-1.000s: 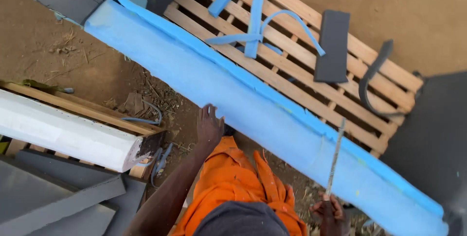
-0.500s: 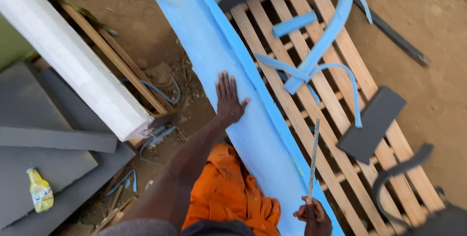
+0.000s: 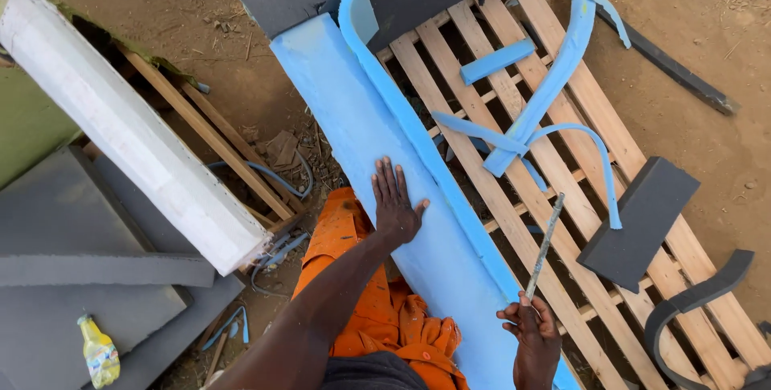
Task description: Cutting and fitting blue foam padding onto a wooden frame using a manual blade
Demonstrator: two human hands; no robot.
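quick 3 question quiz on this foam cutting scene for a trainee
1. True or false: the left hand lies flat on the long blue foam block.
2. What does the right hand hold? A) thin metal blade B) yellow bottle C) grey foam slab
3. Fill in: the blue foam offcuts lie on a wooden ____.

Key: 1 true; 2 A; 3 pallet

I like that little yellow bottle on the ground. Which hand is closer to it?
Left. The left hand lies flat on the blue foam slab, to the right of the yellow bottle. The right hand, holding a thin blade, is farther right.
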